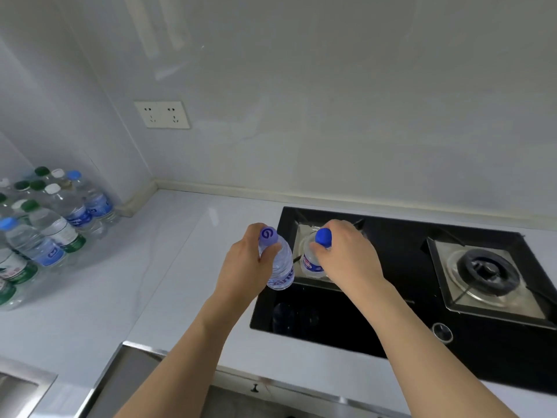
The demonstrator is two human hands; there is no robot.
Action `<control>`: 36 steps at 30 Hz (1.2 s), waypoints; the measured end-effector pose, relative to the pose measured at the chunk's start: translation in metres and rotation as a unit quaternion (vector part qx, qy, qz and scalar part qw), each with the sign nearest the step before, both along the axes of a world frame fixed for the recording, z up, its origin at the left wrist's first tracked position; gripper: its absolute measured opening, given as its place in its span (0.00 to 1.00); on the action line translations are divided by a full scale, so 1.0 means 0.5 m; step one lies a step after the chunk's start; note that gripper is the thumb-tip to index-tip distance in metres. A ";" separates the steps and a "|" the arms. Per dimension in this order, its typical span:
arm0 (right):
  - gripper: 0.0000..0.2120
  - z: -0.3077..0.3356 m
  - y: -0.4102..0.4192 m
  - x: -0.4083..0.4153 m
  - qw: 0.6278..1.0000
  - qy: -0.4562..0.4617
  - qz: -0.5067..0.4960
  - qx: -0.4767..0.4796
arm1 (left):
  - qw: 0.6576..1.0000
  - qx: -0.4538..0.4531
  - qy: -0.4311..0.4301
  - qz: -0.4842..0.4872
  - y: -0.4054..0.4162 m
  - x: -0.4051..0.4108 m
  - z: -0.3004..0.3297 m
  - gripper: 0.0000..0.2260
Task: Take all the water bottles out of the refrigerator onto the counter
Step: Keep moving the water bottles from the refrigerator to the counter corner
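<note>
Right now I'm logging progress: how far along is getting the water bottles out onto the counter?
Done: a cluster of water bottles already stands in the counter's left corner. In hand: the left hand grips a lilac-capped bottle, the right hand a blue-capped bottle, both held over the stove's left side, not yet set down. The refrigerator is out of view, so what remains inside is unknown.

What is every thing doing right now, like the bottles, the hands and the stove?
left hand: grips the lilac-capped bottle, cap on.
right hand: grips the blue-capped bottle, cap on.
bottle cluster: standing capped on the counter.
right burner: no flame.
wall sockets: nothing plugged in.
</note>
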State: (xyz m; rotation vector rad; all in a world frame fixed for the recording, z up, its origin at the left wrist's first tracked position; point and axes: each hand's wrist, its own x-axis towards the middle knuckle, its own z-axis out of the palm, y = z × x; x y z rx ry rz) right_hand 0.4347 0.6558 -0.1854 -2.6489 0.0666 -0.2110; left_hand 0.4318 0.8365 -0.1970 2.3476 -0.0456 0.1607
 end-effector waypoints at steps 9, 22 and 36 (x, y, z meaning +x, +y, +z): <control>0.11 -0.004 0.033 0.140 0.999 -0.003 0.030 0.023 | 0.999 0.022 0.000 0.042 0.029 0.123 0.015 0.16; 0.10 -0.038 0.209 0.244 0.996 0.011 0.083 0.022 | 0.998 0.013 0.006 0.068 0.196 0.200 -0.014 0.14; 0.09 -0.035 0.651 0.334 0.990 0.043 0.132 0.004 | 0.992 -0.001 0.025 0.123 0.628 0.243 -0.023 0.13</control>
